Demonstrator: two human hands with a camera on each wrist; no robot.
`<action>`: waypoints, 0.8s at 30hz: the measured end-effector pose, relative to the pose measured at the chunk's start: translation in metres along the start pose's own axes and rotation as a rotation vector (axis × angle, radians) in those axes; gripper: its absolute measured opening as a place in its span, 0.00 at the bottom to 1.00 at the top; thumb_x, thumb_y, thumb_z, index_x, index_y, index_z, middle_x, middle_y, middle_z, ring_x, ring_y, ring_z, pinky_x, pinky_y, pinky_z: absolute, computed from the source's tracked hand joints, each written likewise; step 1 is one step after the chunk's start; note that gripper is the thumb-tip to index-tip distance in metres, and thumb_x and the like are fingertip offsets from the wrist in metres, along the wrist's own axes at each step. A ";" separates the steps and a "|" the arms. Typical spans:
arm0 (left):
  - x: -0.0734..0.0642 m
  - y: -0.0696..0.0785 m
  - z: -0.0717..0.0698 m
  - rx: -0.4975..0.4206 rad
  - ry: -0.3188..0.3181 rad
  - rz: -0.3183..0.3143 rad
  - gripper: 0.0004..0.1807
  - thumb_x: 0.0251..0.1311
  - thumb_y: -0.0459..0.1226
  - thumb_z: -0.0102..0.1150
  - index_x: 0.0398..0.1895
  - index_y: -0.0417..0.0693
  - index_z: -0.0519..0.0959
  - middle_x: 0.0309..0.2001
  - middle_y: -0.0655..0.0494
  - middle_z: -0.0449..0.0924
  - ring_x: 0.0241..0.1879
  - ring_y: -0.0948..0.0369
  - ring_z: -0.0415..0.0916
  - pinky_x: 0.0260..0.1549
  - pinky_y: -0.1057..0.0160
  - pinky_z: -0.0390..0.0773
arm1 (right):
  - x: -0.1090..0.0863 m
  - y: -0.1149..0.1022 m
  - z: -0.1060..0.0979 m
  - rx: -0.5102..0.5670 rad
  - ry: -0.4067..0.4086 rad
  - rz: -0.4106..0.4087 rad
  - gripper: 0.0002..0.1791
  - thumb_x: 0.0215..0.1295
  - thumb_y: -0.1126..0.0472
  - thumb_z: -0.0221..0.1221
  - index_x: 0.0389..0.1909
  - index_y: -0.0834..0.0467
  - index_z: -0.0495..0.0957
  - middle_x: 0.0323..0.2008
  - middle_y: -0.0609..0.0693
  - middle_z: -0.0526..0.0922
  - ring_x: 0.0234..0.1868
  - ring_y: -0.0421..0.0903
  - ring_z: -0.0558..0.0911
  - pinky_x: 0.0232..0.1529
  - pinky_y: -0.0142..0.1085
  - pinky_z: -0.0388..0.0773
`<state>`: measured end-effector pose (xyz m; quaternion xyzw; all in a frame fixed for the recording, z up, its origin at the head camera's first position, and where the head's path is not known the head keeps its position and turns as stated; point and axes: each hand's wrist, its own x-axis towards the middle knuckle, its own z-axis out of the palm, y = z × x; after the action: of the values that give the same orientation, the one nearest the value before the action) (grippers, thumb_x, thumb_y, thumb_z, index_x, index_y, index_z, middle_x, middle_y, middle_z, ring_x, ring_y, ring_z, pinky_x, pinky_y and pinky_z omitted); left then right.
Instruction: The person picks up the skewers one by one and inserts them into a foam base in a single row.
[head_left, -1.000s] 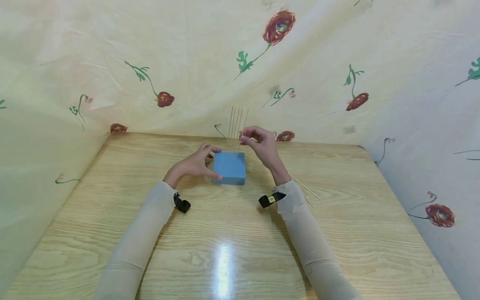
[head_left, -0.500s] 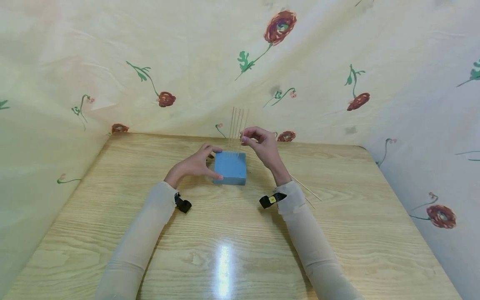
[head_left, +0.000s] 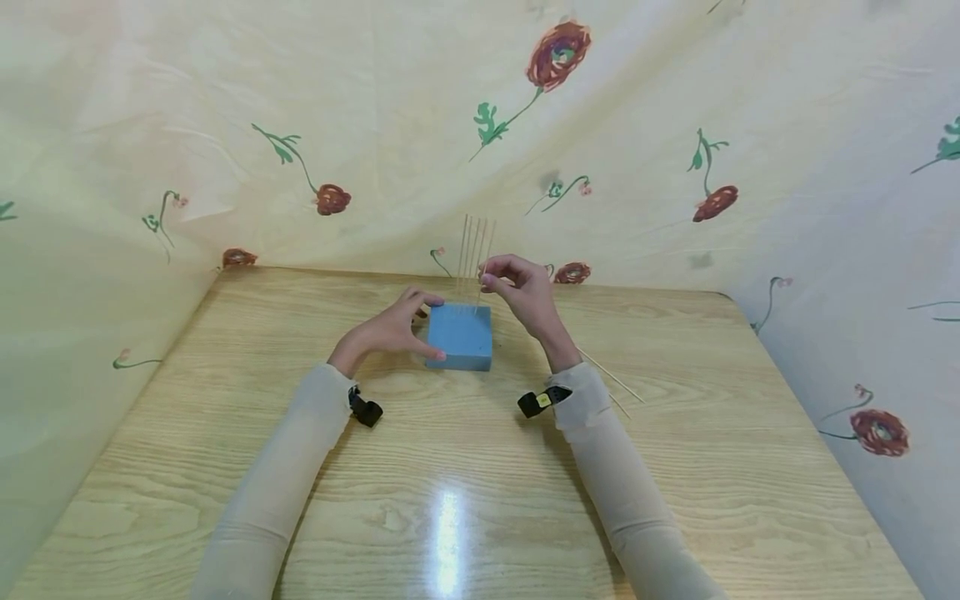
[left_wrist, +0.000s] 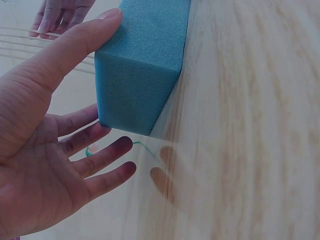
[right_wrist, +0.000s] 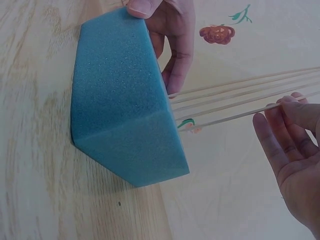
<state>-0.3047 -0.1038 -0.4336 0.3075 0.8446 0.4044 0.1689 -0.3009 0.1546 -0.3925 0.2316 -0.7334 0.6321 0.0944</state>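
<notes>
A blue foam block (head_left: pixel 461 335) sits on the wooden table. My left hand (head_left: pixel 390 327) holds it from the left, thumb on the near face and fingertips at the far edge; in the left wrist view the lower fingers (left_wrist: pixel 107 159) spread beside it. Several thin wooden sticks (head_left: pixel 467 254) stand in a row along the block's far part. At the row's right end, my right hand (head_left: pixel 527 292) pinches one stick (right_wrist: pixel 225 119) between thumb and fingertips, partway up. That stick leans slightly right, its lower end at the block's top face.
Loose wooden sticks (head_left: pixel 611 374) lie on the table (head_left: pixel 712 467) to the right, partly hidden by the right forearm. A flower-patterned cloth (head_left: pixel 420 125) hangs behind the table and along both sides. Both wrists wear black camera straps.
The top of the pinched stick has shifted very slightly down and left. Both hands keep their places, and the block has stayed put.
</notes>
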 end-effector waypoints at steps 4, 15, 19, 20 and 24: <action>0.000 0.000 0.000 0.001 -0.001 -0.003 0.51 0.54 0.46 0.78 0.77 0.46 0.59 0.73 0.44 0.51 0.69 0.45 0.61 0.68 0.42 0.68 | 0.000 -0.001 0.000 0.004 -0.002 0.005 0.13 0.70 0.72 0.60 0.48 0.80 0.77 0.39 0.58 0.83 0.38 0.40 0.83 0.44 0.35 0.86; 0.000 0.002 -0.001 -0.015 0.001 -0.010 0.49 0.54 0.44 0.78 0.76 0.46 0.60 0.73 0.43 0.51 0.69 0.43 0.61 0.68 0.40 0.66 | 0.001 -0.002 0.001 -0.017 0.004 0.001 0.11 0.69 0.73 0.61 0.47 0.77 0.79 0.40 0.62 0.82 0.37 0.39 0.83 0.43 0.34 0.87; 0.001 0.002 -0.001 0.000 0.003 -0.018 0.50 0.54 0.46 0.78 0.77 0.47 0.60 0.73 0.44 0.51 0.69 0.45 0.61 0.68 0.42 0.67 | 0.002 -0.001 0.001 -0.018 0.003 0.001 0.12 0.70 0.72 0.61 0.47 0.79 0.78 0.40 0.64 0.82 0.37 0.40 0.83 0.43 0.33 0.86; 0.001 0.002 -0.001 0.001 0.003 -0.020 0.50 0.54 0.46 0.78 0.77 0.47 0.60 0.73 0.45 0.51 0.69 0.45 0.61 0.68 0.42 0.67 | 0.002 -0.001 0.001 -0.020 0.003 0.002 0.12 0.70 0.72 0.61 0.47 0.79 0.78 0.40 0.64 0.82 0.37 0.40 0.83 0.43 0.34 0.86; 0.002 0.002 -0.001 0.000 0.003 -0.021 0.50 0.54 0.46 0.78 0.77 0.47 0.60 0.73 0.45 0.51 0.69 0.45 0.61 0.68 0.42 0.67 | 0.003 -0.001 0.001 -0.029 0.003 0.007 0.11 0.69 0.71 0.61 0.46 0.77 0.80 0.40 0.65 0.82 0.37 0.42 0.83 0.45 0.41 0.87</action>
<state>-0.3060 -0.1026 -0.4314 0.2979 0.8481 0.4031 0.1719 -0.3026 0.1529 -0.3904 0.2266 -0.7433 0.6220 0.0966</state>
